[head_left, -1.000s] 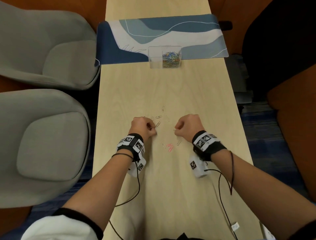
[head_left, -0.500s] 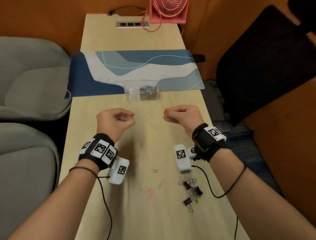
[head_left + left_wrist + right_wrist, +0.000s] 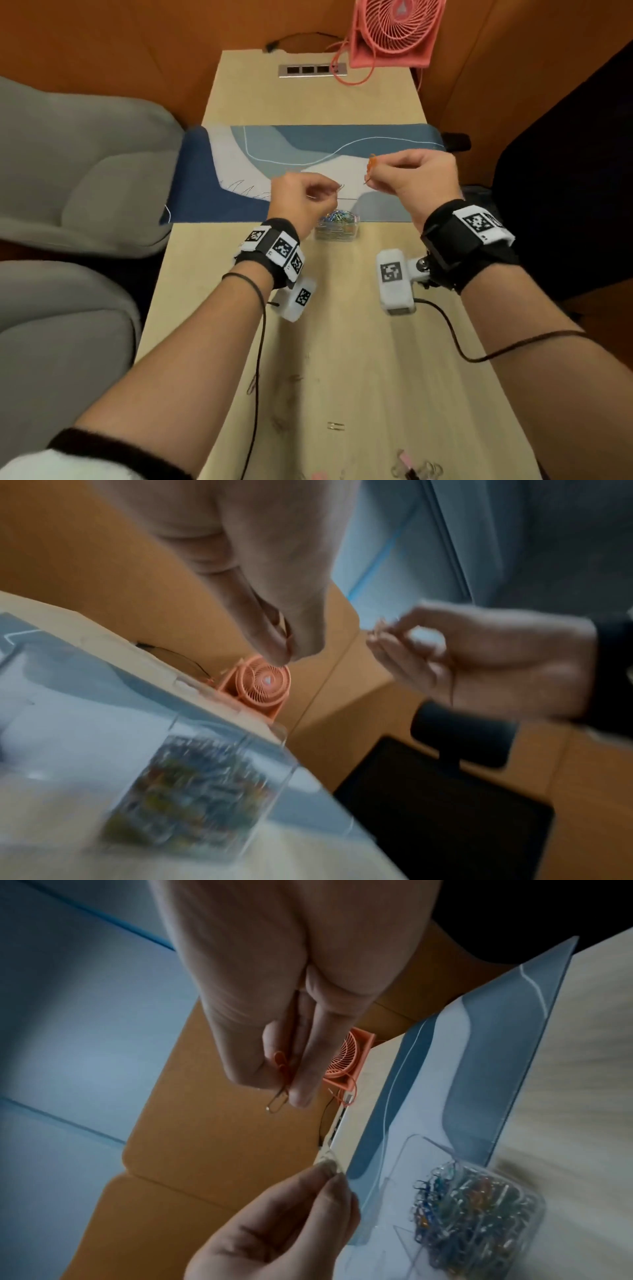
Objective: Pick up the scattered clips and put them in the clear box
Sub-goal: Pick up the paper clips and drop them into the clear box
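The clear box (image 3: 337, 228), holding several coloured paper clips, stands at the near edge of the desk mat (image 3: 308, 161). My left hand (image 3: 332, 195) hovers just above the box's left side and pinches a thin silver clip (image 3: 327, 1161). My right hand (image 3: 372, 176) is raised above and right of the box; it pinches an orange clip (image 3: 281, 1060) together with a silver clip (image 3: 276, 1106). Scattered clips (image 3: 335, 426) still lie on the table near me. In the left wrist view the box (image 3: 205, 777) is blurred below my fingertips (image 3: 279, 645).
Binder clips (image 3: 411, 471) and a pink clip (image 3: 318, 476) lie at the table's near edge. A pink fan (image 3: 394, 31) and a socket strip (image 3: 312, 70) sit at the far end. Grey seats (image 3: 68, 178) flank the left, a black chair (image 3: 565, 205) the right.
Both hands rose from the scattered clips on the table and travelled forward to the clear box, each carrying clips in a pinch. My head tilted up, revealing the fan.
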Demonstrator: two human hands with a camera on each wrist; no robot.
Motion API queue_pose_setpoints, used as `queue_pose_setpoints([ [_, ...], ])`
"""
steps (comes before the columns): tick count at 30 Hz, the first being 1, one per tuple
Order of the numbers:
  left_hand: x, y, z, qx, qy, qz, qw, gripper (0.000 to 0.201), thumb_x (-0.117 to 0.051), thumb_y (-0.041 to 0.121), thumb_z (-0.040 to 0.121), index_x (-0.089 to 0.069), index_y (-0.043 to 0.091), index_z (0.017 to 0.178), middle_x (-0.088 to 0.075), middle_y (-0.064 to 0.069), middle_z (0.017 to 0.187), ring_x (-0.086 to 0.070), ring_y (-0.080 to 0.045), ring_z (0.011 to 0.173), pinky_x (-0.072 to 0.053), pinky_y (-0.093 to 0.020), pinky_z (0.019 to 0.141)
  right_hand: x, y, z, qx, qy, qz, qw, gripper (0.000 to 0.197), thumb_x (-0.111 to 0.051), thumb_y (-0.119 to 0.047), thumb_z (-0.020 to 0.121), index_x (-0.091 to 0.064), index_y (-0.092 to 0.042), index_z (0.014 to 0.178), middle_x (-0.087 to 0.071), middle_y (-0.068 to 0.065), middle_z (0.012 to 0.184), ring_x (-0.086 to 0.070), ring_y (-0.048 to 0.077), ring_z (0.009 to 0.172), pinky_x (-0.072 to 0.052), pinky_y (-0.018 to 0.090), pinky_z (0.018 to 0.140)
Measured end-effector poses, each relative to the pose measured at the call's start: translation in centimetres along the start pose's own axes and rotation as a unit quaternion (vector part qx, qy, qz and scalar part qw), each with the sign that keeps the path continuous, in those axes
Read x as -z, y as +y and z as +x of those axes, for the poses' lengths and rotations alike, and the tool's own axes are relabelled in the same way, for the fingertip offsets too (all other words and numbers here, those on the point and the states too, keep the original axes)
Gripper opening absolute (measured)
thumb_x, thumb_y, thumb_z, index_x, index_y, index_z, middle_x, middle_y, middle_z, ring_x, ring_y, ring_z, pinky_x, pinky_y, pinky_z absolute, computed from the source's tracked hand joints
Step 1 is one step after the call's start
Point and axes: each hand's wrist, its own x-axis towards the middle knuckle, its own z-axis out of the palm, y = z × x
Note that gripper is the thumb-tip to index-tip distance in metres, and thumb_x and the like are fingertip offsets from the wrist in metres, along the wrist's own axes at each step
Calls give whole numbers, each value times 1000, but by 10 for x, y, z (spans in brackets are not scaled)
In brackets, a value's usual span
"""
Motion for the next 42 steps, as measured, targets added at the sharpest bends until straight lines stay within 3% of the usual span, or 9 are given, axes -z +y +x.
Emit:
queue_pose_setpoints([
  [5,-14,-24,3,-11,-33,84,996,13,-73,5,83,-79,10,94,-76,-4,88,-69,-13,78,-56,-23,81,2,29,14,-14,-9,-50,999,13,-79,-4,59,-77,-8,72,-74,13,77,-73,30,77,-60,41,78],
  [11,-13,-33,1,-49,-69,174,981,26,-61,2,88,-77,16,104,-76,-1,98,-68,-17,88,-54,-33,91,-2,49,18,-65,6,-29,997,12,-78,4,68,-75,-1,79,-74,15,81,-74,26,77,-60,36,78],
  [16,-5,-39,-7,-85,-29,200,976,30,-59,4,87,-73,22,107,-67,3,106,-53,-16,103,-37,-21,90,-12,55,20,8,15,-159,987,12,-78,-5,66,-77,-13,75,-75,0,76,-72,14,74,-59,27,76],
  [23,26,-57,-43,-44,-1,180,983,38,-59,1,81,-69,22,111,-58,2,105,-47,-14,100,-27,-10,89,-37,53,24,137,-73,-410,899,14,-69,-9,73,-78,-20,76,-65,-9,69,-63,10,73,-48,15,73],
  [25,37,-64,-55,-36,-21,189,981,39,-59,0,81,-68,23,112,-58,4,104,-46,-12,96,-27,-9,88,-42,52,21,150,-99,-464,867,16,-66,-11,76,-78,-21,80,-68,-5,75,-62,14,77,-48,21,76],
  [30,58,-71,-90,6,-109,187,976,35,-56,0,83,-72,26,101,-59,7,102,-52,-8,89,-43,-21,83,-43,45,2,166,-135,-520,827,20,-65,-20,82,-75,-21,100,-72,-1,101,-62,20,101,-49,30,89],
  [34,69,-72,-143,30,-241,217,945,43,-49,-7,83,-73,21,104,-62,0,104,-57,-18,96,-48,-33,91,-33,58,-36,218,-108,-500,831,24,-58,-10,82,-76,-19,95,-71,3,99,-64,26,92,-52,35,85],
  [37,68,-74,-198,20,-251,278,927,52,-46,-8,84,-66,22,122,-57,-4,117,-51,-26,106,-46,-38,93,-28,92,-90,200,-229,-502,810,45,-48,8,77,-72,-15,108,-66,8,114,-60,26,106,-49,36,96],
  [42,59,-62,-274,-76,-308,343,884,67,-25,10,76,-51,15,138,-51,-17,135,-48,-36,121,-48,-45,94,-26,127,-184,126,-392,-586,698,69,-42,15,82,-36,-11,146,-23,14,156,-23,28,143,-20,30,117],
])
